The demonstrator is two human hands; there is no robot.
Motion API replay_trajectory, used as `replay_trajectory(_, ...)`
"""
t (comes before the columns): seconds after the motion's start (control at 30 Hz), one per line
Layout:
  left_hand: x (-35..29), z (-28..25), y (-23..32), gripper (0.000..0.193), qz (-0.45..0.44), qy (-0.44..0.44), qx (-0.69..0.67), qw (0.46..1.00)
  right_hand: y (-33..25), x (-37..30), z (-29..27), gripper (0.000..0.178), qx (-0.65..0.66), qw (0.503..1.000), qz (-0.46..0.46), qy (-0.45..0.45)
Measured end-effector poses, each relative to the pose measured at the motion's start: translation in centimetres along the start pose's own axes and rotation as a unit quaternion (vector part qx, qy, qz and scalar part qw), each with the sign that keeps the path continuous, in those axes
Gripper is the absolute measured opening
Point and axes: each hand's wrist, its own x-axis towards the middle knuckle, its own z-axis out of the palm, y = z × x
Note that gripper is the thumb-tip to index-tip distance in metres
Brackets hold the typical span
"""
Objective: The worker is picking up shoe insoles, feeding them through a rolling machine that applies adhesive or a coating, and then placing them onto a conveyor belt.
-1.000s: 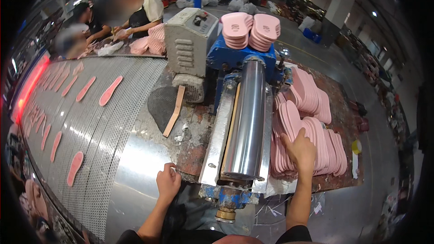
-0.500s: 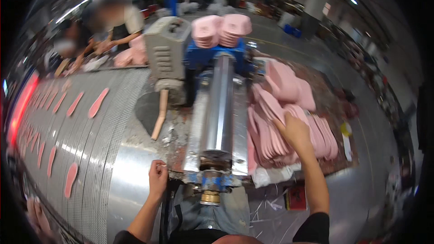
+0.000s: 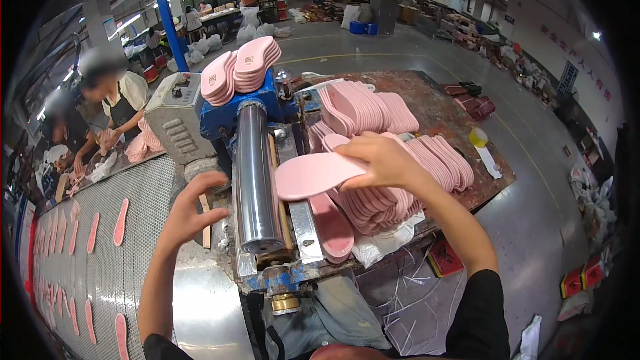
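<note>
My right hand (image 3: 390, 163) grips a pink insole (image 3: 313, 175) by one end, thumb and fingers closed round it. The insole's far end points left, beside the shiny metal roller (image 3: 255, 177) of a blue machine. Left of the roller, my left hand (image 3: 187, 213) is raised with thumb and fingers spread, holding nothing. Another pink insole (image 3: 333, 230) lies below the held one, next to the machine's metal plate. Rows of stacked insoles (image 3: 433, 163) lie to the right, partly behind my right hand.
Two piles of pink insoles (image 3: 250, 67) sit atop the machine's far end. On the left, single insoles (image 3: 121, 223) lie on a mesh conveyor (image 3: 150, 227). A grey vented box (image 3: 179, 117) stands left of the roller. Two people work beyond the conveyor. A yellow tape roll (image 3: 478, 137) lies right.
My right hand has lifted an insole from the stacks and brought it left toward the roller. My left hand has risen and opened from a loose curl. The view has turned rightward.
</note>
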Motion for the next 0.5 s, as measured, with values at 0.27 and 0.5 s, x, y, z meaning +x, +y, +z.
replay_trajectory(0.27,1.6,-2.5,1.7,0.096,0.059,-0.152,0.118,0.979,-2.2,8.0,-1.6,0.038,0.049,0.991,-0.086,0.091)
replay_trajectory(0.5,-2.9,-5.1,-0.6,0.104,-0.022,-0.131,0.159,0.978,1.8,19.1,-0.3,0.052,0.025,0.967,-0.04,0.251)
